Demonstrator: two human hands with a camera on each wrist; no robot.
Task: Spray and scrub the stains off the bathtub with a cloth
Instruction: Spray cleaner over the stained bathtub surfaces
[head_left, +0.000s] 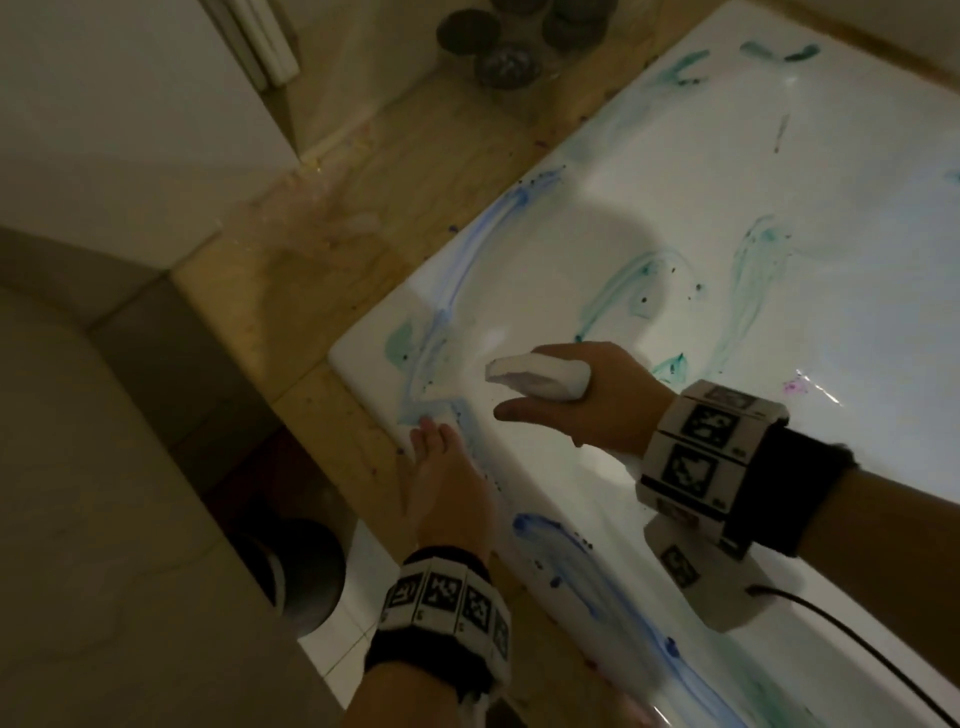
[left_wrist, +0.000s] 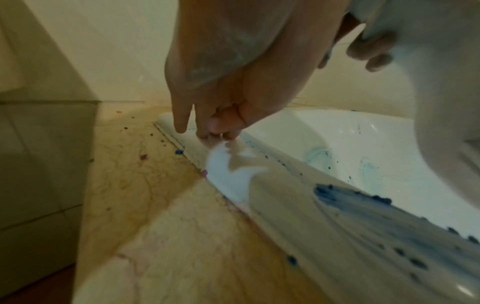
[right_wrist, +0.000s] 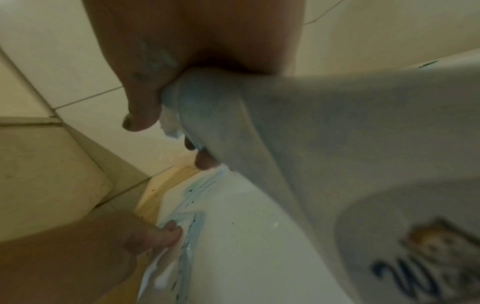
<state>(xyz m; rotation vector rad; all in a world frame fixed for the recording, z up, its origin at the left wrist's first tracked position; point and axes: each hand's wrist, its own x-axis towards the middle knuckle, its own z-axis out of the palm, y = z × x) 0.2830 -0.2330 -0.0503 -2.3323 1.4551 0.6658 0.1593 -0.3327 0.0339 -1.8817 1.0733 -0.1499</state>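
The white bathtub (head_left: 675, 171) carries blue smears along its near rim and teal smears on its inner wall. My left hand (head_left: 434, 441) lies on the near rim, its thumb and fingertips (left_wrist: 205, 133) pinching a white cloth (left_wrist: 228, 174) against a blue smear. The cloth (right_wrist: 166, 257) runs back under that hand. My right hand (head_left: 540, 400) hovers just over the tub and grips a white spray bottle (head_left: 535, 376), nozzle pointing left toward the rim corner. The bottle's pale body (right_wrist: 337, 144) fills the right wrist view.
A beige marble ledge (head_left: 322, 270) with coloured specks borders the tub. Several dark round jars (head_left: 509, 62) stand at its far end. A dark bin (head_left: 306, 571) sits on the floor below the ledge. A black cable (head_left: 857, 639) trails from my right wrist.
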